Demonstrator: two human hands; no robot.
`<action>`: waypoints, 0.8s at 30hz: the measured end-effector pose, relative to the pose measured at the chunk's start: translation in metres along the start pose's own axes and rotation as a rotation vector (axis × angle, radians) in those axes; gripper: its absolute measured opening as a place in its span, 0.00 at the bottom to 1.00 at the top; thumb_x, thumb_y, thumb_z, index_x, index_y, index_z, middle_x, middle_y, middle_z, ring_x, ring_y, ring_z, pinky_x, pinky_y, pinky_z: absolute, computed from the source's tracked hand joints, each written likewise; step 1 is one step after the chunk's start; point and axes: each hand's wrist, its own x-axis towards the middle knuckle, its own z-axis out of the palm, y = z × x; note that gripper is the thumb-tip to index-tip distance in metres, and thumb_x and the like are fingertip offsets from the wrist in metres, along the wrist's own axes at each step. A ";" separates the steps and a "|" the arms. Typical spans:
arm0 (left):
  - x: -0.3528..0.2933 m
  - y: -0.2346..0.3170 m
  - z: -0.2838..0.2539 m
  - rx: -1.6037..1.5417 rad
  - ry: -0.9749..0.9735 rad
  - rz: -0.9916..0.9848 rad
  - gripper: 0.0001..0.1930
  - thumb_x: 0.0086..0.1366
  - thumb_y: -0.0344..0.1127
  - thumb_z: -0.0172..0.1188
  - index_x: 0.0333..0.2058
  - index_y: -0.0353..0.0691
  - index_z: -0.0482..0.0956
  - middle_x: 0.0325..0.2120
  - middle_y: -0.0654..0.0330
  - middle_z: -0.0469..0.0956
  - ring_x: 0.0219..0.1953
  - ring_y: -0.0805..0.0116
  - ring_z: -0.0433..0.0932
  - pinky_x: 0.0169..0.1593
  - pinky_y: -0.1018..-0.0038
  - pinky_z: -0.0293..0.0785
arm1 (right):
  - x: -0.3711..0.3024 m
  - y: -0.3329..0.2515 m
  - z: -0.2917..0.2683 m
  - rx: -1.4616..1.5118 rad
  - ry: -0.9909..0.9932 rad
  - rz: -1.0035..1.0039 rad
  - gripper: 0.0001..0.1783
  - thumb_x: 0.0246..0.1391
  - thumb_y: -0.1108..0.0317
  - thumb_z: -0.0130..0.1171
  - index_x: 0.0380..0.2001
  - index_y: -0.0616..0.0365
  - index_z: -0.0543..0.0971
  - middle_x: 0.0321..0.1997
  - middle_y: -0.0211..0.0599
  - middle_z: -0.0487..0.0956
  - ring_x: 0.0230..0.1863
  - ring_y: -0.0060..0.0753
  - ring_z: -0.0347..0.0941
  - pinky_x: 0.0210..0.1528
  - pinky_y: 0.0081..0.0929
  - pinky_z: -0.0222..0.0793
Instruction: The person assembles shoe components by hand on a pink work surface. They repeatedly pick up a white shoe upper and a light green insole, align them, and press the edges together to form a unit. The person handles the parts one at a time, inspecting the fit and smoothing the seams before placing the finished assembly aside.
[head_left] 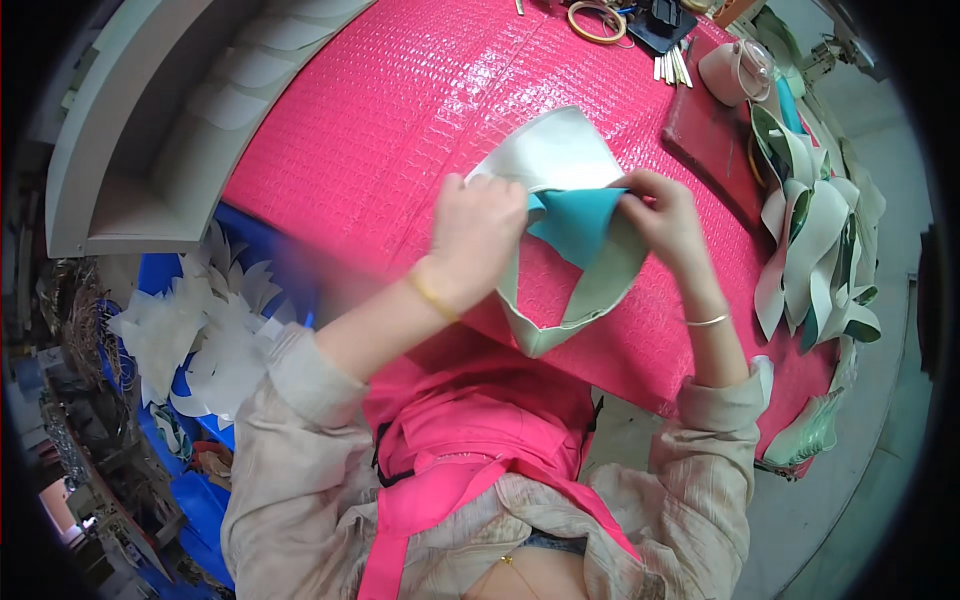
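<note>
A pale green shoe upper (pixel 608 285) with a teal lining (pixel 578 225) is stretched between my hands above the pink tabletop. Its wide white front (pixel 560 145) points away from me, and its curved back end hangs toward me. My left hand (pixel 478 235) is closed on the upper's left side, its fingertips partly hidden. On the right, my right hand (pixel 662 215) pinches the edge near a corner of the teal lining. The middle of the upper is open, and pink shows through it.
Pale green uppers (pixel 815 225) hang in a pile at the table's right edge, near a white container (pixel 735 72) on a red board (pixel 712 150). A tape roll (pixel 597 22) lies at the back. To the left stand a grey shelf (pixel 150 240) and a blue bin (pixel 150 272) with white pieces.
</note>
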 end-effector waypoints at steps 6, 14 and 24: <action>-0.067 -0.021 0.011 -0.624 -0.093 0.050 0.10 0.41 0.19 0.55 0.24 0.38 0.68 0.18 0.59 0.67 0.26 0.62 0.72 0.59 0.53 0.54 | -0.075 0.032 -0.002 0.150 -0.116 0.301 0.11 0.38 0.78 0.58 0.30 0.61 0.79 0.24 0.31 0.74 0.28 0.25 0.72 0.33 0.19 0.68; -0.041 -0.014 0.020 -1.057 -0.100 -0.369 0.07 0.51 0.27 0.58 0.31 0.39 0.75 0.20 0.60 0.74 0.30 0.68 0.75 0.45 0.67 0.68 | -0.027 -0.001 0.023 0.307 -0.219 0.195 0.11 0.44 0.71 0.59 0.34 0.61 0.78 0.31 0.32 0.76 0.30 0.28 0.73 0.34 0.24 0.70; -0.077 0.021 -0.007 -0.701 0.035 0.375 0.15 0.52 0.43 0.62 0.32 0.39 0.75 0.25 0.55 0.74 0.32 0.58 0.74 0.39 0.67 0.71 | 0.017 -0.003 0.039 0.179 -0.013 0.014 0.17 0.41 0.72 0.61 0.38 0.62 0.76 0.32 0.34 0.79 0.34 0.23 0.73 0.39 0.23 0.69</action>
